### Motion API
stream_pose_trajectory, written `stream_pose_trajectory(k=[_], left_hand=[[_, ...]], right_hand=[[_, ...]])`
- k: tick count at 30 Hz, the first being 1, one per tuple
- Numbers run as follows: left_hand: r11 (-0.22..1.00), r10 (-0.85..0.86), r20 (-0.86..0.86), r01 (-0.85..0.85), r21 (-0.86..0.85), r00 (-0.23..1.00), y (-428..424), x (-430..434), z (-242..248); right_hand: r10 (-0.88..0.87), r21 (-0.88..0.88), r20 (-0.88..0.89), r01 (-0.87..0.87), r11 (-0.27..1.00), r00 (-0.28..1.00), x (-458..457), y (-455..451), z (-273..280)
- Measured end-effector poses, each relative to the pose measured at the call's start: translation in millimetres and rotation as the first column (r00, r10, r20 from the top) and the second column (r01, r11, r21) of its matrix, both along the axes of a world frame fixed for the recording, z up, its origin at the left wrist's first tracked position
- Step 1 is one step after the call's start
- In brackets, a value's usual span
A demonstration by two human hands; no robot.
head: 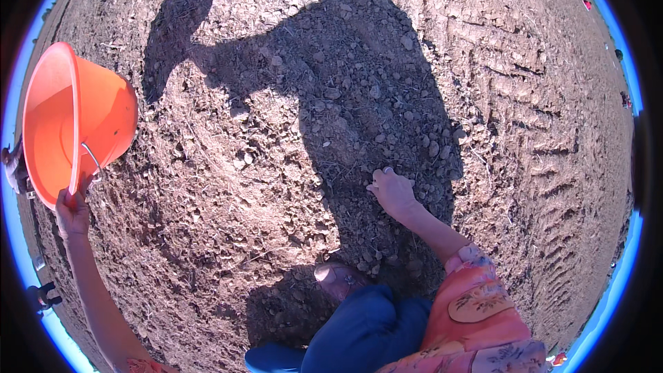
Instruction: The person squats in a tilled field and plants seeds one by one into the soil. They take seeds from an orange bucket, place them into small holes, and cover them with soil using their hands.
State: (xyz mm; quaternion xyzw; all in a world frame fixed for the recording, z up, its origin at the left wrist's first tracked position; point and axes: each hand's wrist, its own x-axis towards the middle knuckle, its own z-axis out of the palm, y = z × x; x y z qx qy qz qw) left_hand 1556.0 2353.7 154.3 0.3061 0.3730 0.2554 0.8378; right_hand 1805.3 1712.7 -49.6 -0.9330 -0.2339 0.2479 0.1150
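My left hand (73, 213) grips the rim of an orange plastic bucket (107, 109) at the far left. The bucket is tipped on its side in the air, its mouth facing left, with a thin metal handle (91, 154) hanging by the rim. Nothing shows in the visible part of its inside. Near the centre, my right hand (392, 191) is lowered over dry, cloddy soil (373, 129) inside my shadow. Its fingers curl downward, and a ring is on one of them. The fingertips are mostly hidden, so whether they pinch anything cannot be told.
Straw bits and clods cover the field. Tyre tread marks (551, 153) run down the right side. My shoe (337, 280) and blue trouser leg (357, 326) are below. Other people (18, 168) appear small at the left rim, and red objects (587, 5) lie far off right.
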Motion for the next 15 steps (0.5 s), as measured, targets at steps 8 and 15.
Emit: stream_pose_trajectory(k=[8, 15], left_hand=[[0.951, 0.301, -0.017, -0.301, -0.073, 0.954, -1, -7, -131], [0.892, 0.423, -0.122, -0.390, 0.229, 0.898, -109, 42, -90]], right_hand=[[0.227, 0.160, -0.038, -0.218, 0.963, 0.973, 13, -36, 18], [-0.111, 0.393, -0.821, 0.695, 0.602, 0.560, 28, 5, 36]])
